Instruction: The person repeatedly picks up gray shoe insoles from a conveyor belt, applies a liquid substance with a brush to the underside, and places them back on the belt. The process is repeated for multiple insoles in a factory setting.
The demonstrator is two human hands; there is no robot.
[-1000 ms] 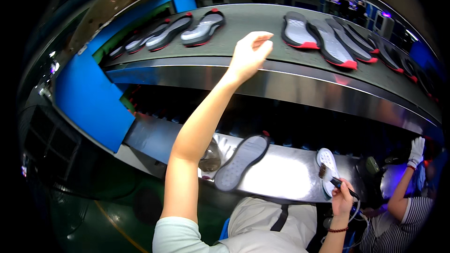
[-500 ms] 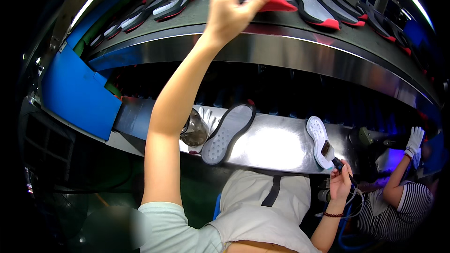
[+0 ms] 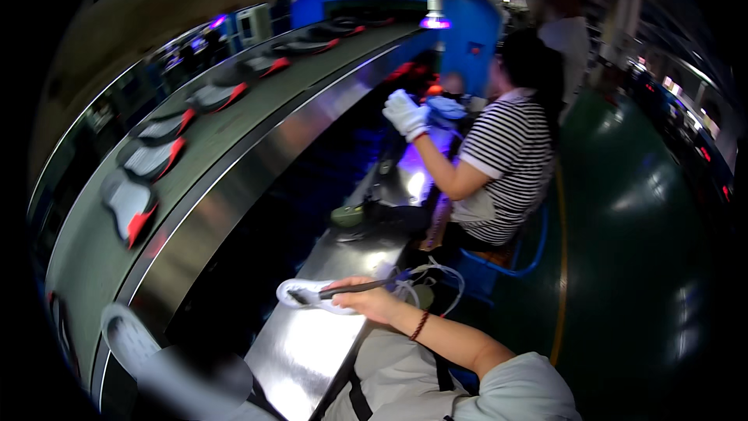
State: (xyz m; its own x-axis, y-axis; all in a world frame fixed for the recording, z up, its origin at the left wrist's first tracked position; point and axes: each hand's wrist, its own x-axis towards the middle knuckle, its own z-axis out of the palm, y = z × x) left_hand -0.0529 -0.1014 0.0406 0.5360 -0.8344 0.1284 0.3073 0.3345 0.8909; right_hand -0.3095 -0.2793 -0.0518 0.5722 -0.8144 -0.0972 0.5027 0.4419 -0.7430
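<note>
My right hand [image 3: 372, 303] is closed around the dark handle of a brush [image 3: 354, 288]. The brush's bristles rest on or just above a white shoe sole [image 3: 292, 287] lying on the metal bench [image 3: 300, 351]. A thin clear tube [image 3: 444, 268] curves behind the hand. My left hand is out of the picture. At the lower left, a pale sole-shaped piece [image 3: 128, 334] shows near the conveyor's edge, blurred; whether anything holds it I cannot tell.
A conveyor belt [image 3: 86, 265] to the left carries several grey soles with red ends [image 3: 131, 206]. Further along the bench sit a green object [image 3: 347, 216] and a co-worker in a striped shirt [image 3: 506, 164] with a white-gloved hand [image 3: 405, 114]. Green floor [image 3: 608, 265] lies to the right.
The view has swung to the right. My left hand, which was at a red-ended piece over the conveyor, has left the picture. My right hand still holds the brush at the white sole.
</note>
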